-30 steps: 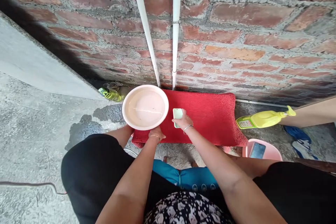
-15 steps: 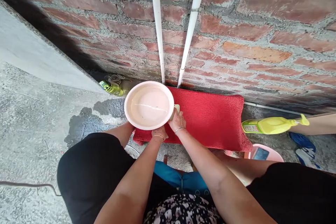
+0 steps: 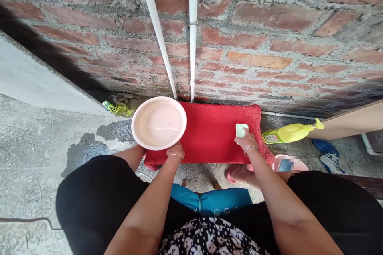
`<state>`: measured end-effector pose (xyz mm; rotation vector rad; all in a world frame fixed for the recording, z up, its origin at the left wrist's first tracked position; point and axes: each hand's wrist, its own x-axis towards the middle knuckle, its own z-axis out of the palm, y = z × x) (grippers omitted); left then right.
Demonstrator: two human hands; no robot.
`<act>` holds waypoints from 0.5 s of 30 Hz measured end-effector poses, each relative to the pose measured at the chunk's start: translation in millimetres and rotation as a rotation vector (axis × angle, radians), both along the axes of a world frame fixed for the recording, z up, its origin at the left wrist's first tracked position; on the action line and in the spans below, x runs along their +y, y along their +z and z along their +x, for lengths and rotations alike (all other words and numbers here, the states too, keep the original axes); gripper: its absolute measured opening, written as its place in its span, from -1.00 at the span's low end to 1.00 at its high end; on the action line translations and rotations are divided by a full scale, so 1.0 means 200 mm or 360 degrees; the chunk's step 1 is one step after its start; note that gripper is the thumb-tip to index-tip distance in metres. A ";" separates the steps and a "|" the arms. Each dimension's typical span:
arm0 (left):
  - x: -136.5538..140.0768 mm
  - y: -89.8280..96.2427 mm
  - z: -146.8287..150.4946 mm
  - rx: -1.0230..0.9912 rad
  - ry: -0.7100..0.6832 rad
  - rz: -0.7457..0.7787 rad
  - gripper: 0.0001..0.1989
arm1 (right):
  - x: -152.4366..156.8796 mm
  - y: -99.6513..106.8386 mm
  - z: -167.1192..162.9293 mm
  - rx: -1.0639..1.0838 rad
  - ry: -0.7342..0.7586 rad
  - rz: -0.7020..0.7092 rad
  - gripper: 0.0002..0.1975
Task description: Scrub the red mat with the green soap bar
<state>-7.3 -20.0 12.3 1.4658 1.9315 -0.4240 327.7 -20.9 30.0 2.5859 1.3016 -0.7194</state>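
A pale pink basin (image 3: pixel 158 143) with clear water in it stands at the left end of a red cloth-covered bench (image 3: pixel 206 135). My left hand (image 3: pixel 176 151) is closed on the basin's near right side, its fingers partly hidden under the rim. Toward the bench's right end, my right hand (image 3: pixel 247 142) grips a flat, pale green rounded rectangle that looks like a phone case (image 3: pixel 241 130). The case is at the cloth; whether it rests on it or is just above, I cannot tell.
A yellow-green bottle (image 3: pixel 290 133) leans beyond the bench's right end, near a pink tub (image 3: pixel 301 164) and blue-and-white slippers (image 3: pixel 330 159). Another green bottle (image 3: pixel 118 108) is on the floor at left. White pipes (image 3: pixel 193 48) run down the brick wall (image 3: pixel 254 42).
My right hand has moved right, away from the basin's side, carrying the pale green case across the red cloth. My left hand stays at the basin. The view has shifted slightly.
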 end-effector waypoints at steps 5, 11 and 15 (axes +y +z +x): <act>-0.05 0.05 0.13 0.0176 -0.0263 0.0204 -0.25 | -0.06 0.06 -0.03 0.0039 -0.0157 0.0128 -0.20; -0.09 -0.04 0.18 0.0248 -0.0327 0.0084 0.18 | -0.06 0.01 -0.55 0.0239 0.0705 0.0097 -0.28; -0.09 -0.10 0.17 0.0328 -0.0360 0.0042 0.19 | -0.08 -0.02 -0.66 0.0153 0.0834 0.0056 -0.33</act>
